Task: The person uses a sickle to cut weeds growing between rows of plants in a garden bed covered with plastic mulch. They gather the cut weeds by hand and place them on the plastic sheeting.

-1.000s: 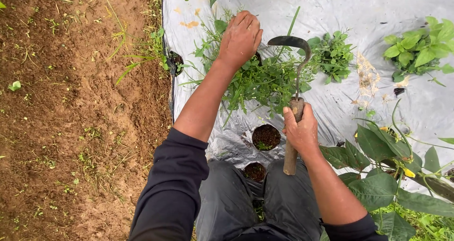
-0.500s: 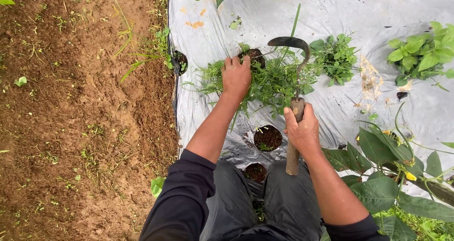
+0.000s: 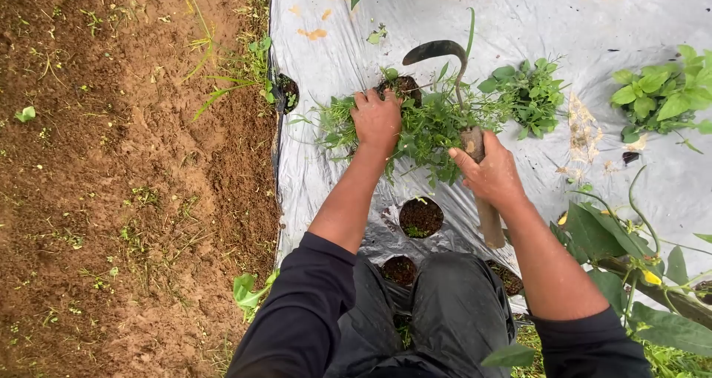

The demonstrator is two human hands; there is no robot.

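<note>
Reaching forward from a crouch, the person is stretching both arms out over a grey plastic sheet (image 3: 512, 22) laid on the ground, dark sleeves pushed up above the elbows. The left hand (image 3: 377, 120) is lying palm down with its fingers curled tight, gripping a bunch of green weeds (image 3: 426, 126) that is growing out of a hole in the sheet. The right hand (image 3: 491, 172) is wrapping closed around the wooden handle of one sickle (image 3: 475, 144), knuckles up; the handle is slanting down toward the knees while the dark curved blade is arching over the far side of the weeds, its tip pointing left. Two hands are working, one tool is in use. Along the sheet in front of the knees, two round holes (image 3: 420, 217) filled with dark soil are showing, one behind the other, and a third is sitting just past the left fingers. Two further leafy clumps (image 3: 528, 92) are growing to the right, well apart from the hands. Bare brown soil (image 3: 126, 178) is lying to the left of the sheet
</note>
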